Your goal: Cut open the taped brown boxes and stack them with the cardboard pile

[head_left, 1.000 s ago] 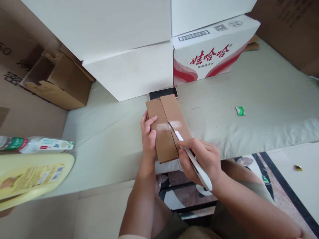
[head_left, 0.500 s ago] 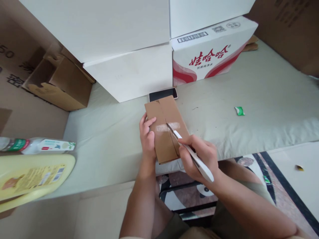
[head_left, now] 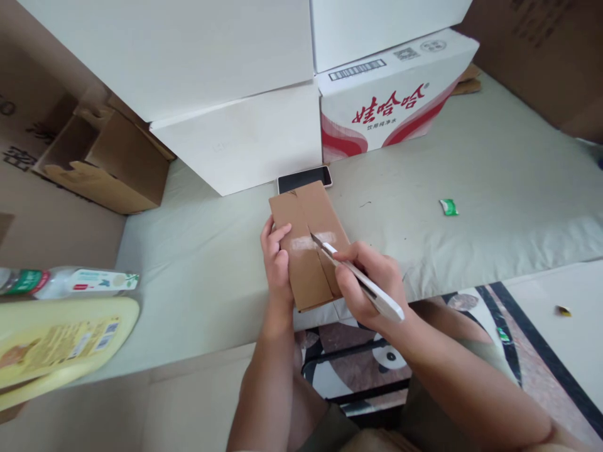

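A small brown cardboard box (head_left: 306, 276) is tilted in front of me, with a strip of whitish tape (head_left: 313, 241) across its middle seam. My left hand (head_left: 277, 254) grips the box along its left side, thumb and a finger on the upper face. In my right hand (head_left: 374, 276) is a white utility knife (head_left: 377, 295), held like a pen. Its blade tip rests at the tape, on the seam. The seam looks parted below the tape. Behind the box lies a phone (head_left: 305, 179), partly hidden by it.
White cartons (head_left: 240, 138) stand stacked at the back, beside a red-and-white carton (head_left: 377, 113). An open cardboard box (head_left: 127, 163), a plastic bottle (head_left: 56, 282) and a yellow jug (head_left: 70, 339) are on the left. A green wrapper (head_left: 449, 207) lies on the cloth-covered surface (head_left: 509, 188).
The whole view has shifted slightly. The knife's rear end has risen a little in my right hand, while its tip stays at the tape. My left hand keeps its hold.
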`<state>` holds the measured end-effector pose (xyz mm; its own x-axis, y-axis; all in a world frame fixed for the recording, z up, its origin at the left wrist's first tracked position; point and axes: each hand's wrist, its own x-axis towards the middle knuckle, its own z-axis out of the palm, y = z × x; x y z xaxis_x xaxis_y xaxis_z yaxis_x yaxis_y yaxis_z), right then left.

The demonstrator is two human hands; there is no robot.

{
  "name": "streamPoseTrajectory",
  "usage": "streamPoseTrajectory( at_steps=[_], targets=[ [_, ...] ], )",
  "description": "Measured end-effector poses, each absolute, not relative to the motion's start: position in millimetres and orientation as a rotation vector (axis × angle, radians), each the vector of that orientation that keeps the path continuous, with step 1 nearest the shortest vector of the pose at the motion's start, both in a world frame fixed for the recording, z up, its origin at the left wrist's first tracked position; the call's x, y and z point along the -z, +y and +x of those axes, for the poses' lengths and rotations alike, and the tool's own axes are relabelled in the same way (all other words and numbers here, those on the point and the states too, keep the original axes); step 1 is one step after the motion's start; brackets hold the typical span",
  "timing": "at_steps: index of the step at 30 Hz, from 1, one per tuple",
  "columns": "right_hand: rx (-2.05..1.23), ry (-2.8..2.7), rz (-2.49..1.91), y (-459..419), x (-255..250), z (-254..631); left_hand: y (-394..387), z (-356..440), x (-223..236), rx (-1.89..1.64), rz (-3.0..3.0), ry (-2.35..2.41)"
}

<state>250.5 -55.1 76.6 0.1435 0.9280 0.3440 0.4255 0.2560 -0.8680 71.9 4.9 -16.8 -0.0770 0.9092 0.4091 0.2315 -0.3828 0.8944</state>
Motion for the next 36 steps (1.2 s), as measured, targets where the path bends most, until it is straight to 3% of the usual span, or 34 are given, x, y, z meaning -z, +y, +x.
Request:
streamPoseTrajectory(
  at_steps=[15, 29, 36],
  targets=[
    [-0.639, -1.318, -1.184, -68, -66, 259, 5, 73, 9, -1.532, 1.671, 1.293],
    [-0.666, -1.401, -1.333, -60, -75, 255, 7, 73, 15, -1.538, 1.651, 1.307],
    [-0.486, -1.445, -1.118, -76, -80, 281, 7, 70, 13, -1.531, 1.668, 1.271]
  ],
)
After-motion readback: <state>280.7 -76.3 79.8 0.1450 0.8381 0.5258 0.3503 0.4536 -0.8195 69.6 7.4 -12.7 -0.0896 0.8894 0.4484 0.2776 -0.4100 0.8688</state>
